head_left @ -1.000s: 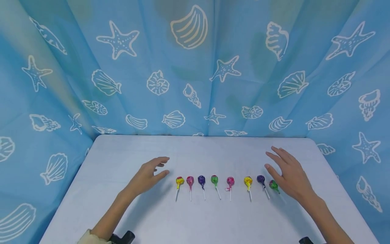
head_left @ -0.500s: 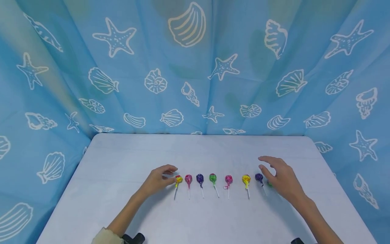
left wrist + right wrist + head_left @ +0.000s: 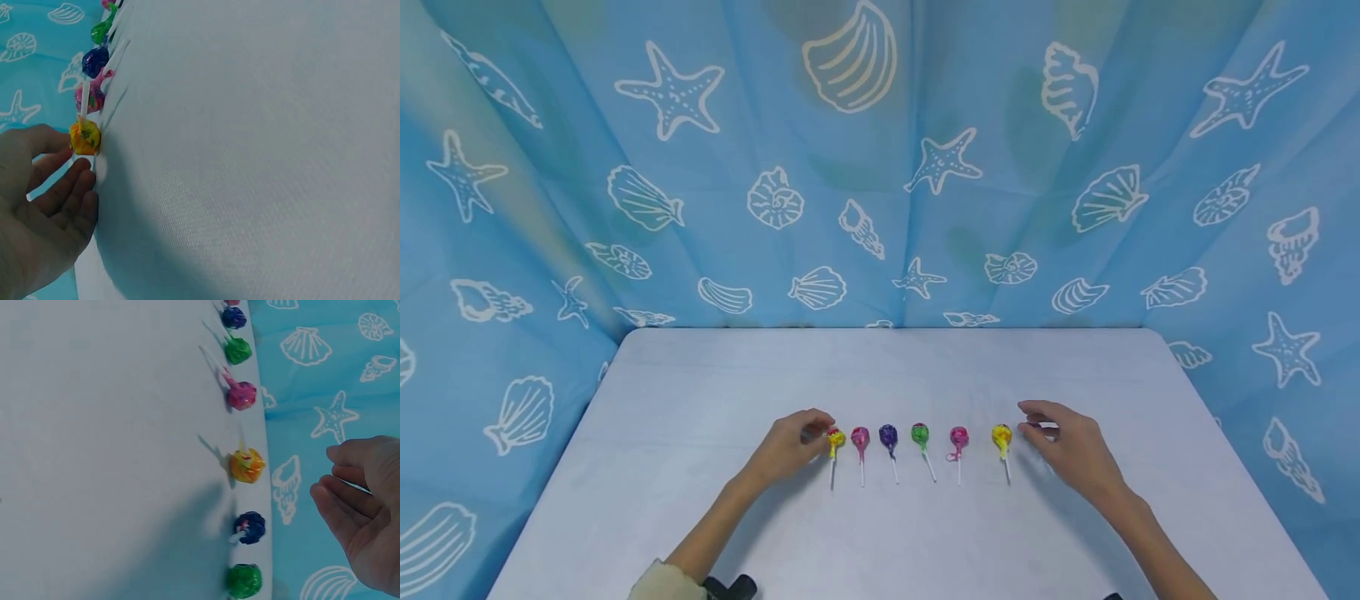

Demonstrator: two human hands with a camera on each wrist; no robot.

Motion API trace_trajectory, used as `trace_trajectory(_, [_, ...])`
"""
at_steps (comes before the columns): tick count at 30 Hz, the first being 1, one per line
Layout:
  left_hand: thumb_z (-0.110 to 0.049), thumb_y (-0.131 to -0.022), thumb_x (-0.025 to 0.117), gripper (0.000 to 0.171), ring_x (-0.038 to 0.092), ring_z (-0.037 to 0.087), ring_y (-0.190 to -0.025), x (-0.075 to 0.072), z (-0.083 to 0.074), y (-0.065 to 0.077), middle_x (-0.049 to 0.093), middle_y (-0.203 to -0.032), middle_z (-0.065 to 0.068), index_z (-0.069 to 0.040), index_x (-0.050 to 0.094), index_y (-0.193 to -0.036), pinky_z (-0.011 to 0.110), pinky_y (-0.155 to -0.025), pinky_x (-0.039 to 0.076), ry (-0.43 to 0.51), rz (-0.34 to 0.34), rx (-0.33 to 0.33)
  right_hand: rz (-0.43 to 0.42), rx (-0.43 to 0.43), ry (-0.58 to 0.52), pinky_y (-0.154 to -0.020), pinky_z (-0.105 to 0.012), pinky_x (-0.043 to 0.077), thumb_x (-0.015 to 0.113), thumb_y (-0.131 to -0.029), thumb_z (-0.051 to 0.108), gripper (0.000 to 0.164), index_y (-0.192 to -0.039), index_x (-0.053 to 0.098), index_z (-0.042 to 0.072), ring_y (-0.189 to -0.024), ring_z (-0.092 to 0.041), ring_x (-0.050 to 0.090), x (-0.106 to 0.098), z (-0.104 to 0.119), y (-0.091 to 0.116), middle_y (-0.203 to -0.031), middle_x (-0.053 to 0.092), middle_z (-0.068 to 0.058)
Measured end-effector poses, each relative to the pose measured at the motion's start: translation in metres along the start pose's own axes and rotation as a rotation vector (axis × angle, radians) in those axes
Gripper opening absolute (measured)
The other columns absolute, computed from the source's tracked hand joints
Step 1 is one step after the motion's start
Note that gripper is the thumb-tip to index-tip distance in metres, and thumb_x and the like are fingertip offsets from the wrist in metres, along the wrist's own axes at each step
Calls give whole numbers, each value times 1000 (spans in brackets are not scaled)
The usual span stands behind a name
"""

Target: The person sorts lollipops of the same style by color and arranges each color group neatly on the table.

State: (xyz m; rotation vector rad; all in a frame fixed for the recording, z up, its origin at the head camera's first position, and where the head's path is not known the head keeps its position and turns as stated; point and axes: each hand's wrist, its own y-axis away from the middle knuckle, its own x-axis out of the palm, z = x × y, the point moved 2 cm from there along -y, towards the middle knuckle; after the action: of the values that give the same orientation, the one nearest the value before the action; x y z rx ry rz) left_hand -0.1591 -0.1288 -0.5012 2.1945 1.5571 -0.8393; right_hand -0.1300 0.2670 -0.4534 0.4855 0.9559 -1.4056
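A row of several wrapped lollipops lies on the white table, sticks toward the person. My left hand [image 3: 790, 446] is at the leftmost one, a yellow lollipop [image 3: 836, 439]; its fingertips are at the candy, with no clear pinch. Further along are a pink lollipop [image 3: 860, 437], a purple lollipop [image 3: 888, 436], a green lollipop [image 3: 920, 434], another pink lollipop [image 3: 958, 437] and a second yellow lollipop [image 3: 1002, 437]. Just right of that, my right hand [image 3: 1071, 446] hovers, fingers loosely bent, holding nothing. It hides a dark blue-purple lollipop [image 3: 250, 527] and a green lollipop [image 3: 244, 581] from the head view.
The white tabletop [image 3: 880, 542] extends in front of and behind the row. A blue curtain [image 3: 880, 167] with white shell and starfish prints hangs along the back and both sides. Black wrist mounts show below the forearms, such as the left mount [image 3: 730, 587].
My left hand has moved right to the leftmost yellow lollipop. My right hand has moved left and down, covering the two rightmost lollipops in the head view. The lollipops keep their order.
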Motion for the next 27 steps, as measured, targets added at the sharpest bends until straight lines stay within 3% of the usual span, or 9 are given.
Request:
trace_trajectory(13, [-4, -86, 77, 21, 61, 18, -94, 4, -2, 0, 68, -101, -1, -8, 71, -105, 36, -86, 56, -33, 4, -68, 41, 48, 14, -82, -42, 58, 76, -87, 4, 34, -121, 69, 1, -99, -29, 69, 18, -6, 3, -115, 70, -15])
trace_trajectory(19, [1, -84, 76, 21, 63, 20, -93, 0, 0, 0, 69, -100, 0, -6, 70, -103, 38, -85, 56, -4, 4, -54, 63, 66, 23, -85, -45, 57, 76, -88, 6, 34, -121, 69, 1, -101, -31, 68, 23, -6, 1, -116, 69, -16])
trace_trajectory(27, [2, -84, 76, 22, 64, 21, -95, -10, 6, 3, 69, -100, -1, -6, 70, -104, 39, -87, 56, 6, -16, -83, 67, 62, 45, -85, -46, 57, 78, -86, 7, 33, -117, 70, 1, -100, -32, 67, 32, -5, 1, -112, 70, -16])
